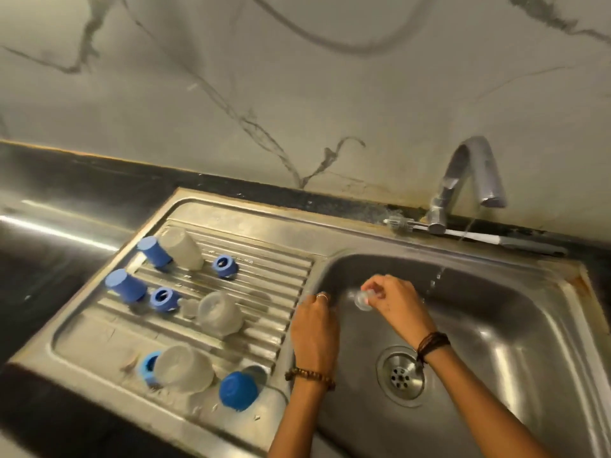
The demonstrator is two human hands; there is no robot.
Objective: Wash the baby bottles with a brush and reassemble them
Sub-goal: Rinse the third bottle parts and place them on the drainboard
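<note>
My right hand (395, 304) pinches a small clear nipple (363, 298) over the sink basin (496, 325), left of the thin stream of water. My left hand (314, 325) hovers over the basin's left rim with its fingers curled down; whether it holds anything is hidden. On the ribbed drainboard (264, 269) lie three clear bottles (185, 247) (220, 314) (183, 368), blue caps (153, 252) (125, 285) (238, 390) and blue collar rings (225, 265) (162, 299). A brush (479, 236) lies behind the basin.
The tap (472, 180) at the back right is running into the basin. The drain (400, 375) sits under my right wrist. Black countertop (49, 209) lies to the left and a marble wall (297, 77) rises behind.
</note>
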